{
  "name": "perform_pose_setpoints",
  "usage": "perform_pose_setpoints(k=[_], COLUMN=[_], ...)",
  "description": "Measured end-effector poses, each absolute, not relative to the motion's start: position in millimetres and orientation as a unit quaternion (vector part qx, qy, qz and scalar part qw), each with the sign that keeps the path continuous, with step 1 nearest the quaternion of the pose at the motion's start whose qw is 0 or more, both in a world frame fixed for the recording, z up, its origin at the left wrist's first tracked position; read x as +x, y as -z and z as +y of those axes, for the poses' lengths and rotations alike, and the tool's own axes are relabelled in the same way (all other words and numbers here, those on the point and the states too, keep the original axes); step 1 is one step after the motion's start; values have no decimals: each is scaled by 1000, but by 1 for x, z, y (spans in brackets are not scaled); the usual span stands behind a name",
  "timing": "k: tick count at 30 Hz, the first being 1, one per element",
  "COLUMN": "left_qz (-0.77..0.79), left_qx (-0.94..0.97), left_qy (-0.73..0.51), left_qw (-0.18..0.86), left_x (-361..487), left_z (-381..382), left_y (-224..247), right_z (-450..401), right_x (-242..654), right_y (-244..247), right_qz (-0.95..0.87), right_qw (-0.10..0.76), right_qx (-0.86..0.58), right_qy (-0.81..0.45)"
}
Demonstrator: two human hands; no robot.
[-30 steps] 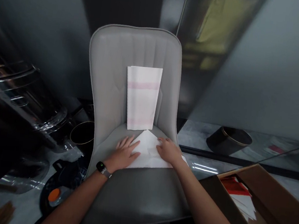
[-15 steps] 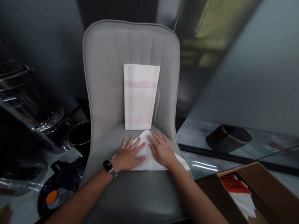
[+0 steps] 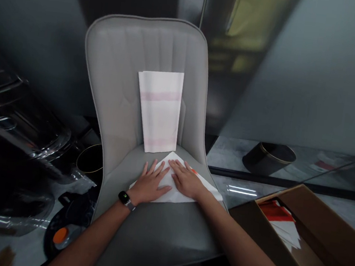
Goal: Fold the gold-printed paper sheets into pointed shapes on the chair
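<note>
- Pressing the open left hand (image 3: 150, 185) and open right hand (image 3: 186, 180) flat onto a white folded sheet (image 3: 174, 196), fingers spread, nothing gripped
- Sheet lying on the grey chair seat (image 3: 158, 234), just below a pink-striped folded pad (image 3: 157, 113) propped against the backrest (image 3: 120, 70)
- Risking a skewed fold if uneven pressure slides the sheet across the smooth seat

one head-worn camera looks forward and steeply down from just above a grey upholstered chair (image 3: 113, 77), with the left forearm (image 3: 90, 238) and right forearm (image 3: 246, 253) rising from the bottom edge and a cardboard box (image 3: 313, 214) cut off at lower right.
</note>
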State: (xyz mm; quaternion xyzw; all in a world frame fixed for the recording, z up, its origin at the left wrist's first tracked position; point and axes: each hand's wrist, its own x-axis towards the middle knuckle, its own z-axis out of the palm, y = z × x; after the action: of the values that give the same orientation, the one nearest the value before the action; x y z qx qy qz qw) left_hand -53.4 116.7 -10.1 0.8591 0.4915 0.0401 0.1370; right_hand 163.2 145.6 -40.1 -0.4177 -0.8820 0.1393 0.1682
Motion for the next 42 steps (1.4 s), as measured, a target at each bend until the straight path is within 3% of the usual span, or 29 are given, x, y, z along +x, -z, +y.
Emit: perform_pose_setpoints(k=[8, 17, 28, 37, 42], left_qz=[492, 479, 510, 599, 669], left_qx=[856, 869, 860, 798, 731], left_qy=[-42, -95, -10, -60, -80], left_qw=[156, 77, -1, 6, 108], left_x=[-55, -43, -26, -35, -57], left_z=[128, 161, 183, 159, 126], left_y=[-4, -3, -6, -17, -22], right_z=[143, 139, 145, 136, 143], right_x=[162, 161, 163, 162, 169], right_y=[40, 30, 34, 22, 1], right_qz=[-881, -882, -873, -844, -745], right_qw=[177, 175, 190, 147, 180], right_qx=[-415, -411, -424, -491, -609], right_qy=[-144, -151, -147, -158, -202])
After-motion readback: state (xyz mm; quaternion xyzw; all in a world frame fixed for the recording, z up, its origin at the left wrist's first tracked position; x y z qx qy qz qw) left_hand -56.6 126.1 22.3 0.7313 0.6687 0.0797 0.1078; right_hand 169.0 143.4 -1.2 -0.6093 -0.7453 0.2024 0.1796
